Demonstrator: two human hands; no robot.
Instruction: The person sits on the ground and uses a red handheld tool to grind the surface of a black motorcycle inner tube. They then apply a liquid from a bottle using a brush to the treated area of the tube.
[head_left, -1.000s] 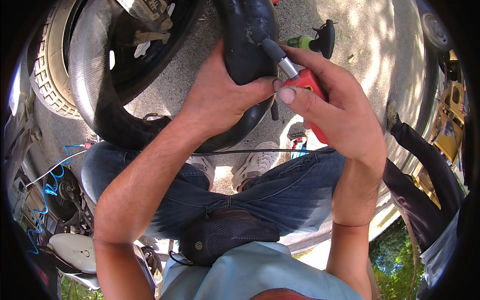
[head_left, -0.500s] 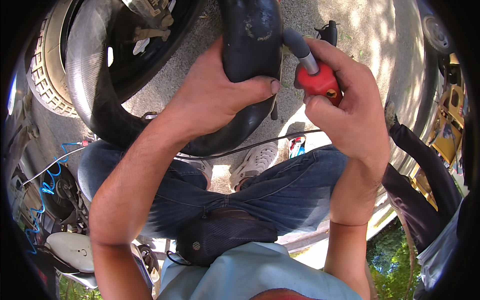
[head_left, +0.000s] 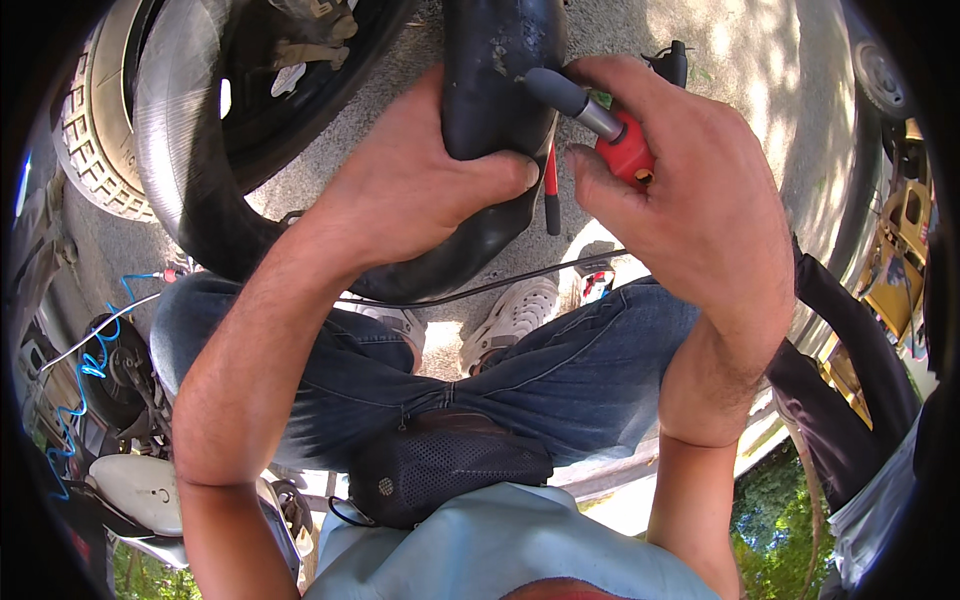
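Note:
My left hand (head_left: 420, 190) grips a black inner tube (head_left: 495, 105), thumb over its lower bend. My right hand (head_left: 690, 200) holds a red tool (head_left: 625, 150) with a silver neck and grey angled tip (head_left: 560, 95), which points left at the tube's right edge, near a scuffed pale mark; I cannot tell if it touches. A red-and-black slim object (head_left: 552, 200) lies just behind the tube, below the tip. Something green behind my right fingers is mostly hidden.
A tyre on a wheel (head_left: 105, 150) stands at upper left. A blue coiled hose (head_left: 100, 355) hangs at left beside machinery. A thin black cable (head_left: 480, 285) crosses above my knees. A person's dark-clothed limbs (head_left: 870, 350) are at right, with yellow objects (head_left: 890, 280) beyond.
The tool has tilted, its grey tip swinging leftward to the tube's edge. My right hand has turned and spread over it. My left hand has shifted slightly up and left with the tube.

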